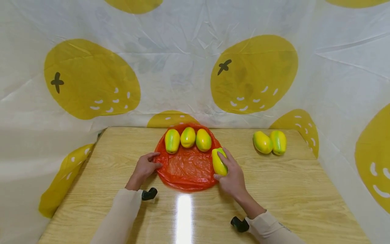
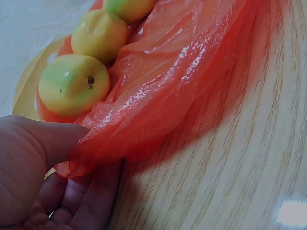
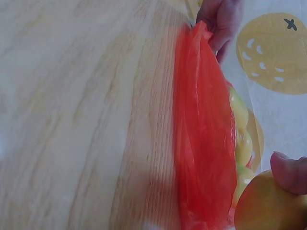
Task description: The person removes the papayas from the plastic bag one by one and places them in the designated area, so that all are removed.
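A red plastic bag (image 1: pixel 189 166) lies spread in a round shape on the table, its rim raised. Three yellow-green papayas (image 1: pixel 188 137) sit in a row along its far side. My left hand (image 1: pixel 145 168) pinches the bag's left rim between thumb and fingers, as the left wrist view shows with the thumb (image 2: pixel 62 139) over the film. In my right hand (image 1: pixel 233 176) is another papaya (image 1: pixel 219 162), gripped at the bag's right rim. The right wrist view shows that held papaya (image 3: pixel 268 203) under the thumb, beside the bag's red side wall (image 3: pixel 206 139).
Two more papayas (image 1: pixel 270 143) rest side by side at the back right of the wooden table (image 1: pixel 289 189). Behind the table hangs a white cloth (image 1: pixel 176 78) with large yellow fruit prints. Black wrist mounts (image 1: pixel 149 194) stick out at both sleeves.
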`<control>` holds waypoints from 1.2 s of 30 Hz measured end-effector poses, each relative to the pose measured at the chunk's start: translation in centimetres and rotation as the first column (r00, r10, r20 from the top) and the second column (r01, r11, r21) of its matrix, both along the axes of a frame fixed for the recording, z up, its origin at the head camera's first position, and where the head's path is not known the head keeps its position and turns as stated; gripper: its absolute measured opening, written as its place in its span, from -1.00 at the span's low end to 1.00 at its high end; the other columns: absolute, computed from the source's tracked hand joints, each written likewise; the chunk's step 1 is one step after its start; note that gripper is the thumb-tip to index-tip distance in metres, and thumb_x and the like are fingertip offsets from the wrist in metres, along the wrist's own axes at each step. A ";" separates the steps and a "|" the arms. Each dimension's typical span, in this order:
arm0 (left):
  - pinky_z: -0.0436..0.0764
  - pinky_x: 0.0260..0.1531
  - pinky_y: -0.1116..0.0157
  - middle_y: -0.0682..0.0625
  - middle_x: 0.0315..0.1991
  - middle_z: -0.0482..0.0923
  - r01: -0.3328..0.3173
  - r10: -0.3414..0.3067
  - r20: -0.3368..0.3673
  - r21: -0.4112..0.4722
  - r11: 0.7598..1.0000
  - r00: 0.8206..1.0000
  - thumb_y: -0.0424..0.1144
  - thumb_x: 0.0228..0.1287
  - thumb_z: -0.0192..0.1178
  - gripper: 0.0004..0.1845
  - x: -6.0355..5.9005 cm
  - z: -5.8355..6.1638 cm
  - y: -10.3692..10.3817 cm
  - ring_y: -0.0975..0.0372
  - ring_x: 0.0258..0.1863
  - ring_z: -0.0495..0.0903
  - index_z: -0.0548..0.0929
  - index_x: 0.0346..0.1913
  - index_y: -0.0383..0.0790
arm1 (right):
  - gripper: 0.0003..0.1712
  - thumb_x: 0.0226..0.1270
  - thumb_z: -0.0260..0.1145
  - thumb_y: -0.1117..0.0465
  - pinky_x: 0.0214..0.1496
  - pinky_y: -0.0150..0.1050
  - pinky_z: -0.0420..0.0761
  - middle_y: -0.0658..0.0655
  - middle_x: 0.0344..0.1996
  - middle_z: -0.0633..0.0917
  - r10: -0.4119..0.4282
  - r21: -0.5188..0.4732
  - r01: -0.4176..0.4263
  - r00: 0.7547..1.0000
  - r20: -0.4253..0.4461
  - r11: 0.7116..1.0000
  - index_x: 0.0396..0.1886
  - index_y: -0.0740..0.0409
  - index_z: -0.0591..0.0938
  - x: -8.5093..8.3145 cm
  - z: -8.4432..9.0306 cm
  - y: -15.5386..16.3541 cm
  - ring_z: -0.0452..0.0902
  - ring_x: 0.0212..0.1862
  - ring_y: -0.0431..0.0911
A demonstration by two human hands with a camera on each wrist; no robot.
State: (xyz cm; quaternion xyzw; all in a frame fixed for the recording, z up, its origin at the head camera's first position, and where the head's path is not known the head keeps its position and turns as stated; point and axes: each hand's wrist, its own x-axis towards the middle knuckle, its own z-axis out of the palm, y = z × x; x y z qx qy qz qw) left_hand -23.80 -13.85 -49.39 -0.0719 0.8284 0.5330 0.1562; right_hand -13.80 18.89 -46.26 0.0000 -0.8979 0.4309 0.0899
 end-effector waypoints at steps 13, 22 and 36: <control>0.72 0.12 0.24 -0.31 0.47 0.43 0.000 0.000 -0.015 -0.001 1.000 1.000 -0.39 0.34 0.32 -0.36 0.1 0.0 0.0 -0.01 0.18 0.57 0.47 0.48 -0.22 | -0.04 0.11 0.51 0.45 0.65 0.24 0.18 0.16 0.66 0.21 -0.018 0.012 0.018 1.000 -0.007 1.000 0.55 0.13 0.42 -1.0 0.0 1.0 0.14 0.65 0.22; 0.71 0.10 0.27 -0.29 0.46 0.45 -0.005 0.005 -0.014 0.004 1.000 1.000 -0.39 0.34 0.32 -0.36 0.1 -0.1 0.0 0.00 0.17 0.56 0.48 0.48 -0.21 | -0.05 0.11 0.51 0.45 0.63 0.29 0.18 0.23 0.65 0.22 -0.042 0.046 0.044 0.998 -0.042 0.998 0.55 0.16 0.41 -1.8 -0.2 1.8 0.14 0.63 0.29; 0.71 0.16 0.20 -0.27 0.46 0.46 -0.002 0.002 -0.020 -0.008 1.000 1.000 -0.37 0.34 0.32 -0.37 0.0 -0.2 -0.1 0.00 0.19 0.57 0.49 0.47 -0.20 | -0.05 0.17 0.45 0.43 0.65 0.28 0.14 0.19 0.68 0.15 -0.083 0.057 0.082 0.997 0.006 0.995 0.59 0.12 0.36 -3.1 -0.7 3.1 0.09 0.65 0.27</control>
